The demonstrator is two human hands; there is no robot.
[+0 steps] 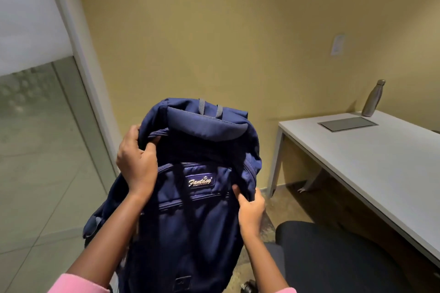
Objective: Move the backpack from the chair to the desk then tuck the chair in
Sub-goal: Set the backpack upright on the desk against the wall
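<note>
Desk: white, against the yellow wall at right, its top bare near the front edge.
Backpack: navy, held up in the air left of the desk, clear of the chair.
Chair: dark seat, lower right, beside the desk.
Left hand: clenched on the backpack's upper left side.
Right hand: gripping fabric on its right edge.
Bottle: metal, upright at the desk's far end.

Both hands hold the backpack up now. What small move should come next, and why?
Probably carry the backpack to the right and lower it onto the desk: left hand and right hand grip it in the air, off the chair; the desk is bare near its corner.
</note>
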